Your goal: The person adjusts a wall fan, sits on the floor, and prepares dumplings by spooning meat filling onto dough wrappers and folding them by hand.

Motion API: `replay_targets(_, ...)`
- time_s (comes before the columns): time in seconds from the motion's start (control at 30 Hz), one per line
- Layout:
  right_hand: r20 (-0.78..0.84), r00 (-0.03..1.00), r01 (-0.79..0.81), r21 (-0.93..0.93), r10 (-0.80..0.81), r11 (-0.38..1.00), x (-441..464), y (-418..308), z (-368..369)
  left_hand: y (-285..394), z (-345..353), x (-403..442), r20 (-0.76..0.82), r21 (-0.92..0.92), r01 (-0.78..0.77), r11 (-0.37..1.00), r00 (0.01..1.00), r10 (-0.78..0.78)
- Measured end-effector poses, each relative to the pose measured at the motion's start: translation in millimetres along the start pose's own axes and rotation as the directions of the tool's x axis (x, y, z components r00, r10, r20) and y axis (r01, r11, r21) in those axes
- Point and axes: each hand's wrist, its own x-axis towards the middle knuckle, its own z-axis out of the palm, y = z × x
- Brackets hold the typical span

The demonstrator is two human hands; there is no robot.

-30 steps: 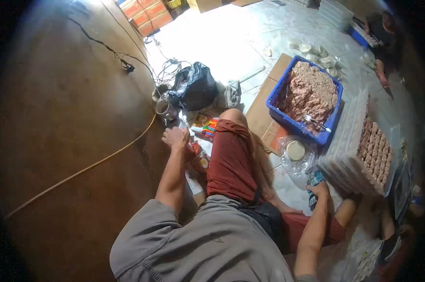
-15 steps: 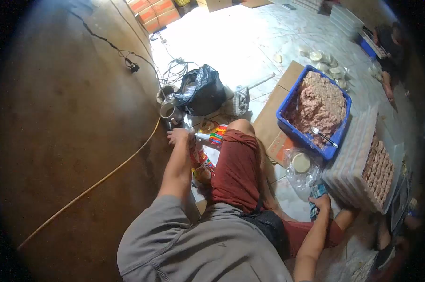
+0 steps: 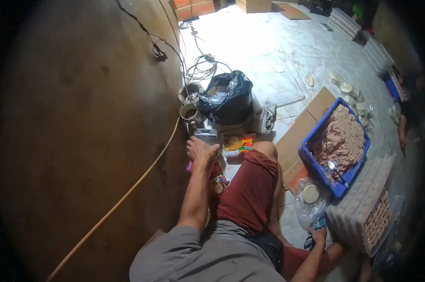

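My left hand (image 3: 204,150) reaches down beside the wall, its fingers closed around a pale, see-through rectangular item (image 3: 206,135) that looks like a small plastic box. Just past it stand a grey mug (image 3: 190,113) and a second round container behind. Beside this hand lies a red and yellow food packet (image 3: 238,142), with more bright wrappers partly under my forearm. Low on the right, my right hand (image 3: 318,234) grips a blue-green checkered cloth (image 3: 311,240). A clear plastic bag with a round pale stack of wrappers (image 3: 310,193) lies just beyond the cloth.
A blue tub (image 3: 308,152) of minced filling with a fork (image 3: 337,173) stands on cardboard (image 3: 294,136). Stacked trays (image 3: 351,211) of small portions are at the right. A black bag (image 3: 229,103), cables (image 3: 205,68) and a hose (image 3: 123,199) lie near the wall.
The view has swung, so the scene sits further right and lower. My left hand has come up with the see-through item now visible in it. My right hand still grips the cloth.
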Motion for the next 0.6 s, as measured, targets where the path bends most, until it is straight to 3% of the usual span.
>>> replay_targets(0.1,0.280,0.953,0.051,0.229,-0.116,0.972,-30.2,-40.1,-48.3,-15.0,-2.7,-6.7,-0.318,-0.114,-0.352,0.929,0.899,0.301)
replay_targets(0.13,0.245,0.969,0.019,0.114,-0.047,0.993,-23.7,-33.4,-41.8,-19.2,-0.4,-12.4,-0.440,-0.105,-0.454,0.885,0.819,0.368)
replay_targets(0.17,0.204,0.977,0.035,0.123,-0.060,0.992,-14.5,-17.3,-22.9,-16.2,6.4,-11.9,-0.497,-0.325,-0.537,0.779,0.797,0.342)
replay_targets(0.2,0.162,0.984,0.052,0.131,-0.073,0.990,-5.5,-2.2,-5.3,-18.4,18.8,-13.0,-0.622,-0.321,-0.659,0.681,0.688,0.373)
replay_targets(0.23,0.250,0.968,-0.042,0.156,0.002,0.987,-52.8,-57.6,-75.8,-22.1,32.7,-13.9,-0.729,-0.279,-0.768,0.576,0.560,0.393)
replay_targets(0.27,0.146,0.986,0.038,0.235,-0.074,0.971,-38.1,-31.3,-45.7,-4.6,8.2,-37.6,-0.824,-0.230,-0.826,0.515,0.447,0.349)
replay_targets(0.3,0.159,0.987,0.005,0.207,-0.038,0.978,-37.8,-29.8,-42.9,8.5,-6.2,-51.1,-0.806,-0.237,-0.843,0.484,0.448,0.386)
replay_targets(0.4,0.113,0.994,-0.039,0.239,0.013,0.970,-18.6,-6.2,-7.4,49.7,-39.1,-79.4,-0.683,0.032,-0.980,0.195,0.121,0.720)
replay_targets(0.47,0.049,0.999,0.005,0.224,-0.017,0.975,-16.5,-2.2,3.9,97.4,-45.6,-112.0,-0.612,-0.172,-0.977,-0.123,0.008,0.791)
replay_targets(0.5,0.054,0.999,-0.010,0.239,-0.003,0.971,-20.1,-4.5,2.6,121.1,-41.7,-132.1,-0.449,-0.502,-0.855,-0.132,0.128,0.884)
replay_targets(0.53,0.084,0.996,-0.053,0.273,0.031,0.961,-26.1,-7.7,-4.5,148.9,-66.9,-160.9,-0.293,-0.310,-0.931,-0.194,-0.101,0.951)
replay_targets(0.57,0.105,0.992,-0.096,0.303,0.067,0.948,-31.8,-9.1,-11.2,162.9,-44.3,-158.6,-0.148,-0.259,-0.940,-0.223,-0.189,0.971)
replay_targets(0.6,0.091,0.994,-0.083,0.280,0.059,0.956,-34.4,-9.2,-9.0,177.8,-50.1,-179.9,0.102,-0.239,-0.935,-0.263,-0.294,0.950)
